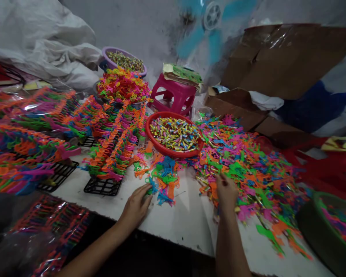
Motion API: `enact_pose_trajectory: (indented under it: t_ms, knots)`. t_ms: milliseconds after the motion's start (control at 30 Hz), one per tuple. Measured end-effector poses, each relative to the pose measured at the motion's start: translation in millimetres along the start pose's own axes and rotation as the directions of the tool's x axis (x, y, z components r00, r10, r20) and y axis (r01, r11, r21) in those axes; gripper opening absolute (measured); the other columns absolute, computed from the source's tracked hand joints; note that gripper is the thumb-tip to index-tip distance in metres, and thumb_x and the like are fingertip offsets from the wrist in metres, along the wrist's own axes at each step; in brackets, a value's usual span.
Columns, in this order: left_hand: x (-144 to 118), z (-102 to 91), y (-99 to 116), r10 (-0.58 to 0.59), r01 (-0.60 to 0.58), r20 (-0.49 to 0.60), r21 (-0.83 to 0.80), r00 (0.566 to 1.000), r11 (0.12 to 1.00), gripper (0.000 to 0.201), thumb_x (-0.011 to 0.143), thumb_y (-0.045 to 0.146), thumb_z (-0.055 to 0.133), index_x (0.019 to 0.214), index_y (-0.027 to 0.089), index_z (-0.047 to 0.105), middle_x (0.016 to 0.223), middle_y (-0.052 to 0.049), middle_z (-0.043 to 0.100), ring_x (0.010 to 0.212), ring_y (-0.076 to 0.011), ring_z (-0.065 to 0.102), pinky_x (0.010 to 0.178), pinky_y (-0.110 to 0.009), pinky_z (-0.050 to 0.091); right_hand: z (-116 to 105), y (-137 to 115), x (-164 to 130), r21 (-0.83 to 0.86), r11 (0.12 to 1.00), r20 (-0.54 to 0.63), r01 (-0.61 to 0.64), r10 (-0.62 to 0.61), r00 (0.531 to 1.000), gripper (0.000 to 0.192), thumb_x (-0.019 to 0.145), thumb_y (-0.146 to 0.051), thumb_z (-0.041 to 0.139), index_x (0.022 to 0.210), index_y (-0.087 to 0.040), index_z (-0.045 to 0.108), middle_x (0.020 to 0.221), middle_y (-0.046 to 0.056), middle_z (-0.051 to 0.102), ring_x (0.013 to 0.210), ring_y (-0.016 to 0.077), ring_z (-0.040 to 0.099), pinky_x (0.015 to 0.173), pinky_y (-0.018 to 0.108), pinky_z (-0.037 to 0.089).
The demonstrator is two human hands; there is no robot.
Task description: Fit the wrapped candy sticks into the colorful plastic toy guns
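Observation:
My left hand [137, 204] lies flat on the white table [184, 219], its fingertips touching a small heap of coloured plastic toy pieces [164, 181]. My right hand [226, 190] reaches into the edge of a large loose pile of the same pieces [248, 165], fingers curled among them; whether it grips one is hidden. Just beyond both hands stands a red bowl [152, 138] full of small coloured tubes.
Rows of stacked toy pieces sit on black wire racks [102, 186] at the left. A pink stool [173, 96], a purple bowl [109, 52], cardboard boxes [276, 57] and a fan stand behind. A dark green basin [308, 227] is at the right edge, plastic-wrapped bundles [46, 231] at the lower left.

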State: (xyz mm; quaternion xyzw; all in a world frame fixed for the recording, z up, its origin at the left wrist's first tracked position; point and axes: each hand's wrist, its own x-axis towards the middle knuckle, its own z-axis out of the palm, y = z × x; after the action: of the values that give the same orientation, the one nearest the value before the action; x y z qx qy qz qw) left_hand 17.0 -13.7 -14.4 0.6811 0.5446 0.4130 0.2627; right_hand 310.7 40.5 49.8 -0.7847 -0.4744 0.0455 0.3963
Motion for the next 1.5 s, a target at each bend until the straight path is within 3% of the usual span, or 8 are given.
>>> enact_pose_trajectory:
  t_ms: [100, 233, 567, 767, 900, 1067, 1267, 1500]
  knots:
    - [-2, 6.3, -8, 0.110, -0.112, 0.022, 0.154, 0.994, 0.982, 0.034, 0.079, 0.019, 0.045, 0.112, 0.016, 0.055, 0.116, -0.012, 0.057, 0.111, -0.0227, 0.049, 0.095, -0.043, 0.039, 40, -3, -64, 0.145, 0.948, 0.346, 0.285, -0.318, 0.883, 0.047, 0.073, -0.049, 0.049, 0.101, -0.014, 0.061, 0.095, 0.013, 0.062, 0.085, 0.0232, 0.056, 0.074, 0.036, 0.045]
    - [-10, 12.6, -15, 0.197, -0.242, 0.167, 0.320, 0.966, 0.916, 0.037, 0.079, 0.017, 0.045, 0.115, 0.013, 0.052, 0.120, -0.015, 0.054, 0.116, -0.0276, 0.044, 0.095, -0.051, 0.035, 66, -4, -124, 0.145, 0.822, 0.394, 0.551, -0.559, 0.730, 0.043, 0.074, -0.038, 0.057, 0.114, -0.022, 0.055, 0.113, 0.011, 0.055, 0.104, 0.0252, 0.049, 0.087, 0.042, 0.040]
    - [-21, 31.8, -4, 0.339, -0.372, 0.257, 0.090, 0.905, 0.924, 0.036, 0.082, 0.016, 0.044, 0.118, 0.019, 0.049, 0.122, -0.011, 0.053, 0.117, -0.0211, 0.044, 0.097, -0.042, 0.038, 23, 43, -78, 0.085, 0.880, 0.353, 0.467, -0.465, 0.812, 0.022, 0.079, -0.031, 0.048, 0.085, -0.020, 0.066, 0.090, 0.009, 0.065, 0.086, 0.0218, 0.057, 0.078, 0.039, 0.045]
    - [-9, 29.9, 2, 0.466, -0.449, 0.277, -0.126, 0.841, 0.885, 0.034, 0.080, 0.020, 0.050, 0.114, 0.022, 0.052, 0.116, -0.009, 0.058, 0.113, -0.0186, 0.048, 0.094, -0.037, 0.041, 15, -19, -6, 0.105, 0.856, 0.099, 0.506, -0.515, 0.851, 0.027, 0.080, -0.035, 0.046, 0.091, -0.018, 0.063, 0.092, 0.010, 0.064, 0.088, 0.0207, 0.057, 0.080, 0.037, 0.044]
    - [-3, 23.5, -2, 0.411, -0.409, 0.039, -0.040, 0.911, 0.912, 0.031, 0.078, 0.017, 0.053, 0.109, 0.021, 0.055, 0.107, -0.010, 0.062, 0.104, -0.0200, 0.053, 0.089, -0.038, 0.045, 40, -79, 54, 0.068, 0.851, 0.165, 0.520, -0.524, 0.836, 0.035, 0.079, -0.036, 0.045, 0.104, -0.015, 0.058, 0.101, 0.010, 0.061, 0.093, 0.0199, 0.055, 0.082, 0.032, 0.042]
    - [2, 20.9, -10, 0.257, -0.252, -0.123, 0.055, 0.958, 0.966, 0.026, 0.077, 0.020, 0.054, 0.103, 0.021, 0.059, 0.104, -0.010, 0.062, 0.101, -0.0214, 0.054, 0.084, -0.039, 0.047, 100, -120, 95, -0.319, 0.817, 0.331, 0.480, -0.379, 0.864, 0.049, 0.076, -0.042, 0.049, 0.116, -0.015, 0.050, 0.110, 0.014, 0.054, 0.104, 0.0258, 0.047, 0.087, 0.037, 0.036]
    - [5, 22.7, -10, 0.205, -0.205, -0.086, 0.009, 0.975, 0.979, 0.024, 0.079, 0.020, 0.051, 0.101, 0.022, 0.060, 0.101, -0.009, 0.063, 0.099, -0.0207, 0.054, 0.083, -0.038, 0.048, 149, -131, 90, -0.313, 0.794, 0.393, 0.521, -0.391, 0.832, 0.037, 0.079, -0.032, 0.047, 0.111, -0.017, 0.055, 0.109, 0.018, 0.051, 0.097, 0.0288, 0.051, 0.078, 0.040, 0.038]
    - [6, 19.7, -6, 0.181, -0.188, -0.098, -0.069, 0.979, 0.980, 0.022, 0.079, 0.015, 0.049, 0.096, 0.022, 0.061, 0.098, -0.009, 0.064, 0.096, -0.0206, 0.055, 0.082, -0.037, 0.049, 152, -123, 112, -0.068, 0.876, 0.312, 0.477, -0.436, 0.844, 0.027, 0.067, -0.030, 0.058, 0.089, -0.017, 0.066, 0.086, 0.009, 0.061, 0.080, 0.0205, 0.055, 0.073, 0.031, 0.040]
